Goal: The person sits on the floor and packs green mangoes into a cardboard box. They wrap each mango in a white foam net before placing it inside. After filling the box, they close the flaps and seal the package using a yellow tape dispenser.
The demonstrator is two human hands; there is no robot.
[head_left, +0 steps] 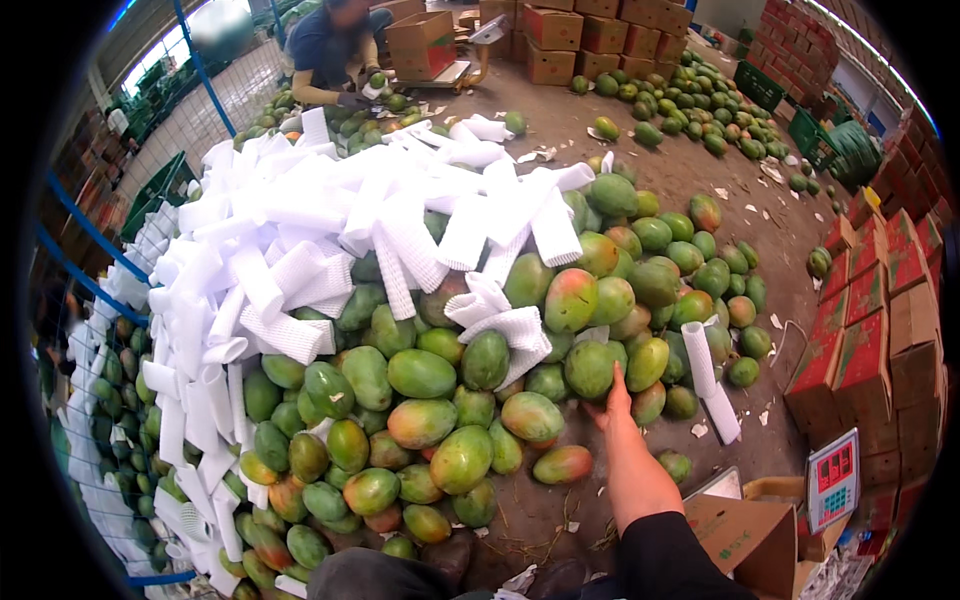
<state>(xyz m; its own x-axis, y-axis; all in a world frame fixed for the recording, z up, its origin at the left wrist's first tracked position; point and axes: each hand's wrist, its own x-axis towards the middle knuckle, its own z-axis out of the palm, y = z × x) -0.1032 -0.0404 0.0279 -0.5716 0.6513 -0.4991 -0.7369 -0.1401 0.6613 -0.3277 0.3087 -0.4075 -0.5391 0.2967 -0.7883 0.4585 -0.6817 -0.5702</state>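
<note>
My right hand [612, 404] reaches in from the lower right and cups the near side of a green mango [590, 368] at the right part of a big heap. Its thumb lies up along the fruit's right side, and the other fingers are partly hidden beneath it. Around it lie more mangoes, among them a yellow-green mango [648, 362] just to the right and a red-green mango [562, 464] on the ground nearer to me. White foam net sleeves [290, 230] cover the heap's far left, and a crumpled foam sleeve [505, 325] rests among the fruit. My left hand is out of view.
An open cardboard box [735, 535] and a weighing scale display [832, 480] stand at the lower right. Stacked red cartons [860, 310] line the right side. At the far left a co-worker [335, 50] crouches beside another scale [440, 75]. A blue-framed wire fence [90, 230] borders the heap.
</note>
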